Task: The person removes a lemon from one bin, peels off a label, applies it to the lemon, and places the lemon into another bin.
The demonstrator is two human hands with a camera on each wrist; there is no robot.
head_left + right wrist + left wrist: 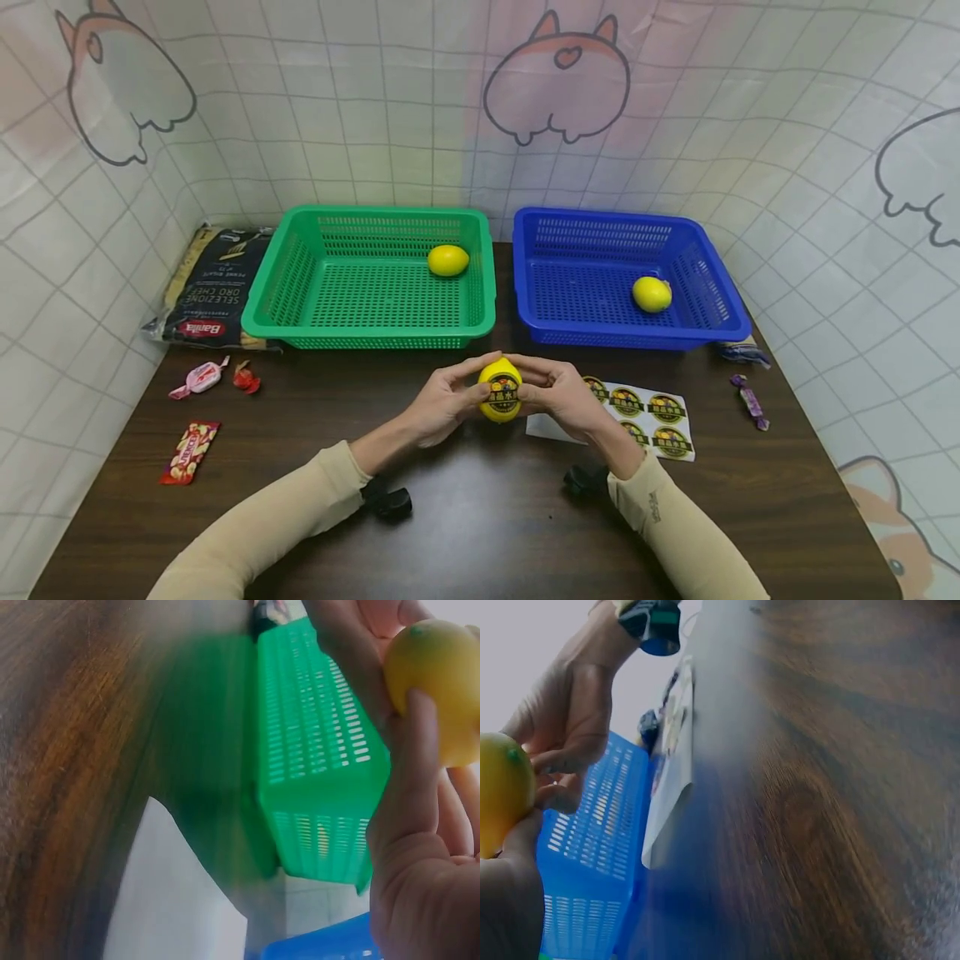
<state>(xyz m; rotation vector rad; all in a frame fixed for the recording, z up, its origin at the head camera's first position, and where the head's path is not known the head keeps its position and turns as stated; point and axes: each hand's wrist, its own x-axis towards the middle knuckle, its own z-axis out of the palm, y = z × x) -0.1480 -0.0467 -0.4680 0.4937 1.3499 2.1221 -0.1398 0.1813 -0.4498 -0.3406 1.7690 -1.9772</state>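
Between both hands, in front of the baskets, is a yellow lemon [495, 367] bearing a round black-and-gold sticker [503, 392]. My left hand [444, 406] grips its left side, thumb at the sticker's edge. From the right, my right hand [564, 398] holds the same fruit, its thumb at the sticker's other edge. Both wrist views show the lemon [435, 682] off the table, with fingers around it. A white sheet of matching stickers [647, 407] lies under and beside the right hand, one edge curling up in the left wrist view.
Behind stand a green basket [360, 337] and a blue basket [615, 337], one lemon in each. A pasta bag [217, 287] leans by the green one. Wrapped candies [201, 378] and a red snack packet [191, 452] lie left; a purple candy [750, 403] lies right.
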